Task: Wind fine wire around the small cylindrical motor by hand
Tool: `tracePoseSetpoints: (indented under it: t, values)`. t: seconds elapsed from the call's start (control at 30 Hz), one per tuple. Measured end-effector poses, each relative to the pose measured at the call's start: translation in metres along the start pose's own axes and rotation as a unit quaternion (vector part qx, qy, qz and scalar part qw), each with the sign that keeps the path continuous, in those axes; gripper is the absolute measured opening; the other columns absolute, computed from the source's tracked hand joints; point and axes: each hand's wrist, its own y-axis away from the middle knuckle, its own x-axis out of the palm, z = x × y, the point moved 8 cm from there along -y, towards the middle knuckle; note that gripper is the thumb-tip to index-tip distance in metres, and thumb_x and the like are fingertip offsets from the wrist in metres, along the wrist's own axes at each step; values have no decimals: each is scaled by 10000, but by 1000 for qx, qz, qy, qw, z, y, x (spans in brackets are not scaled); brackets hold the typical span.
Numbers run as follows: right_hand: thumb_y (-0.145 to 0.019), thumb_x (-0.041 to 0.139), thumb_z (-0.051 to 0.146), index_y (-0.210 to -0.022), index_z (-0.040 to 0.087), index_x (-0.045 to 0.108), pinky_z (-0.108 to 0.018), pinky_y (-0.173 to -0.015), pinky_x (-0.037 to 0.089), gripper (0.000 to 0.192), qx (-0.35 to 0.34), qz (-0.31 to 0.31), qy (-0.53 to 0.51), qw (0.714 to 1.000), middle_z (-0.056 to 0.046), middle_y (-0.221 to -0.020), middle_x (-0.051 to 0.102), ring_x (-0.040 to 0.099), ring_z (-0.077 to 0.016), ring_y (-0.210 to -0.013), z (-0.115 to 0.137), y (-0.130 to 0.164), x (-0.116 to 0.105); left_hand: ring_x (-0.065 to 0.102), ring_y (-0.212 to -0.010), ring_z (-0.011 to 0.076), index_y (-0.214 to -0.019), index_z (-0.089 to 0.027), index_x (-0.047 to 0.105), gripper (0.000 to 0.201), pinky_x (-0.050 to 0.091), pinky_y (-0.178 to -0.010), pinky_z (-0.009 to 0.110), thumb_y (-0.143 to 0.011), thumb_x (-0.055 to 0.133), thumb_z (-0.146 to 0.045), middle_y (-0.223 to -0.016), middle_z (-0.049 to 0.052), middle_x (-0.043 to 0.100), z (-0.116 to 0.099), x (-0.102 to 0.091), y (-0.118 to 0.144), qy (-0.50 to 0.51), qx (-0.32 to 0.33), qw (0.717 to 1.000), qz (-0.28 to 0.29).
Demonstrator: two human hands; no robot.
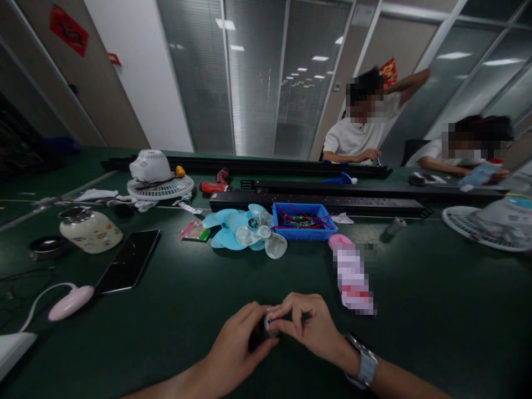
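Observation:
Near the table's front edge, a small round grey metal part (270, 325) is held between my two hands, largely covered by the fingers. My left hand (241, 338) curls its fingers and thumb around the part from the left. From the right, my right hand (307, 327) pinches its face with thumb and forefinger; a watch (366, 366) is on that wrist. Beyond the hands lie light blue and clear fan blades (245, 227), stacked together. A blue bin (307, 235) beside them contains red wires and green circuit boards.
A pink-topped pouch (353, 277), partly blurred, lies at right, with a small metal cylinder (397, 224) farther back. Left are a phone (131, 260), a jar (91, 230) and a pink mouse (71, 303). Behind stand a red drill (216, 183), fan housings (160, 185) and black bars (316, 202). Two people sit opposite.

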Motion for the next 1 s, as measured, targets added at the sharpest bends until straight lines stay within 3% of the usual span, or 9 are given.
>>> tracePoseSetpoints:
  t: [0.53,1.0]
  values:
    - [-809,777,205,-499,173,480,-235,-674,585,431,-84,33,62,994,-36,-832,770,748,-159,-796,12,1,2,617,-831,210,-1029,-201,632,208,506,-737,299,-838,683,-137,-947,51,640,-3,-2,-1,8,-2,1000,1]
    - [-771,810,206,-482,168,491,-218,-647,586,432,-27,-12,29,999,-35,-790,767,752,-160,-741,4,2,-1,614,-807,207,-1033,-204,625,200,494,-710,297,-850,678,-144,-925,44,633,-2,-1,-2,5,2,1000,2]
